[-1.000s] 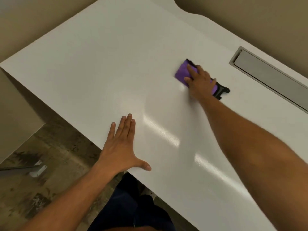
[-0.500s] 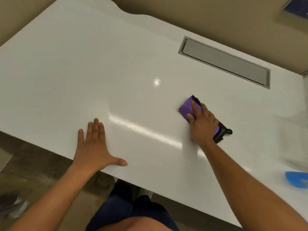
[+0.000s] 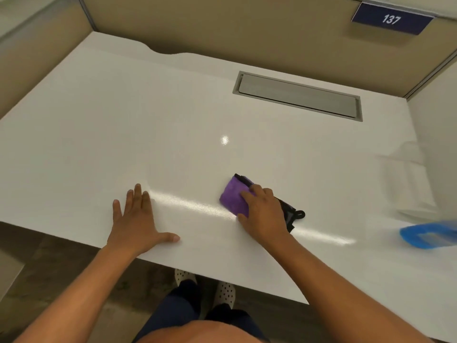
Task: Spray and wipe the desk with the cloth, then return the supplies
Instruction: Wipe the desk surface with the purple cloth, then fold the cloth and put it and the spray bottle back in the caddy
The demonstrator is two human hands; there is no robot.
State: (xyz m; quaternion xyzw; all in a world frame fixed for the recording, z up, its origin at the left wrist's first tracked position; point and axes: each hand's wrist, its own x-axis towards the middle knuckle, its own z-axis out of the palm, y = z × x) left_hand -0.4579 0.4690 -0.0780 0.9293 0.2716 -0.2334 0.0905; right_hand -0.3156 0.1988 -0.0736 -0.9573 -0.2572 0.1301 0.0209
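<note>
- The purple cloth [image 3: 234,197], folded with a black edge and a black loop at its right end, lies flat on the white desk [image 3: 123,125], near the front edge and a little right of the middle.
- Its long axis runs diagonally, from its upper-left purple corner toward the black loop at lower right.
- The right hand [image 3: 262,212] presses down on the cloth, fingers extended and laid over it, not curled round it.
- The left hand [image 3: 134,225] rests palm-down on the desk to the cloth's left, well apart, fingers straight and thumb spread out.
- A grey recessed cover [image 3: 298,96] sits at the desk's back.
- A blurred blue object [image 3: 425,235] lies at the right edge.
- A sign reading 137 [image 3: 391,19] hangs on the partition.
</note>
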